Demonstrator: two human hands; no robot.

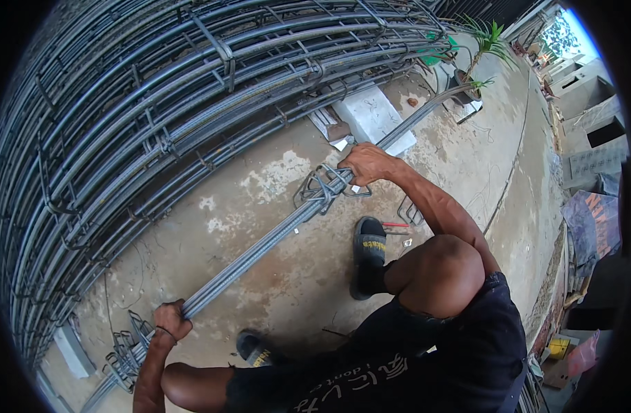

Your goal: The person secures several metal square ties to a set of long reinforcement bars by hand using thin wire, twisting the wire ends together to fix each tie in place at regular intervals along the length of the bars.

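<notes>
A long bundle of steel rebar rods (250,253) runs slantwise from the lower left to the upper right in front of me. My left hand (171,321) is closed around the bundle near its lower-left part. Farther up, my right hand (366,164) grips the same bundle, its fingers partly hidden behind the knuckles. Bent wire stirrups (324,188) cluster on the rods just beside my right hand. A second cluster of stirrups (127,350) hangs around the rods beside my left hand.
Tied rebar cages (171,103) are stacked high along the left and far side. A pale block (374,113) lies beneath the rods' far part. Beyond stands a potted plant (467,89). A red-handled tool (396,225) and a loose stirrup (410,212) lie by my sandal (369,255).
</notes>
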